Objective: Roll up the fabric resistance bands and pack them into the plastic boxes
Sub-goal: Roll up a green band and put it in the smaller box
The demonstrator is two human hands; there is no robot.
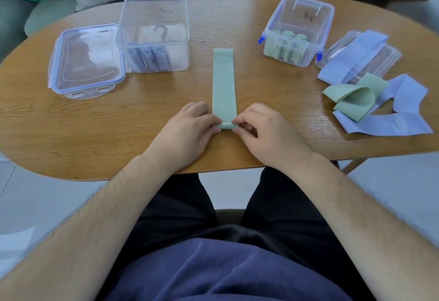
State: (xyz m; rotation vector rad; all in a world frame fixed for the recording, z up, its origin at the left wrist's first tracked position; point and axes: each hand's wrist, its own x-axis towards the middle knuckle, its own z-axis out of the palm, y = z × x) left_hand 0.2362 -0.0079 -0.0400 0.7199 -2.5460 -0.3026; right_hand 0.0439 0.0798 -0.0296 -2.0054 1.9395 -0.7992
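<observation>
Soft even daylight, glare on table, wide-angle edge distortion, slight blur.

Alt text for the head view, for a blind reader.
The left hand and right hand pinch the near end of a green band laid flat on a table, starting a roll. The left box holds blue rolls beside its lid; the right box holds green rolls, with loose bands beside it.

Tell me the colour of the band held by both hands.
Pale green band, with white "30 LB" print at its far end; head view.
</observation>
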